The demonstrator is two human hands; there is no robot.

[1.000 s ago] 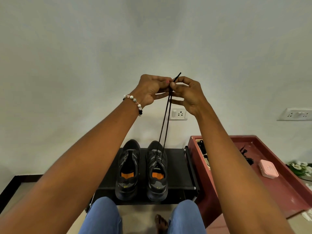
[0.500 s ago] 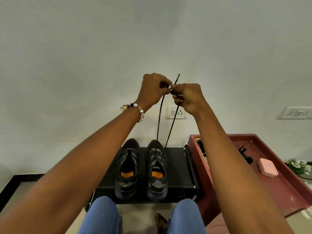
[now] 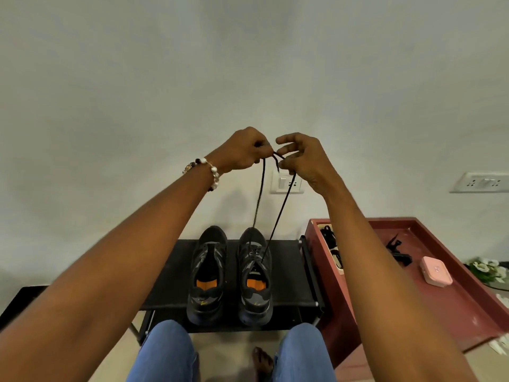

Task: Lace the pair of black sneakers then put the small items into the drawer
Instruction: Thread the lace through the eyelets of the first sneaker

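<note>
Both hands are raised: the left hand (image 3: 242, 150) pinches one end of the black lace (image 3: 259, 194), the right hand (image 3: 300, 161) seems to hold the other. The right sneaker (image 3: 254, 277) is laced, not tied; the left sneaker (image 3: 208, 274) looks unlaced. The pink case (image 3: 435, 271) waits on the red drawer (image 3: 454, 299).

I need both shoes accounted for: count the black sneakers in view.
2. The left sneaker stands unlaced on the black rack; the right sneaker stands beside it, its lace pulled up to both hands. None seems hidden.
</note>
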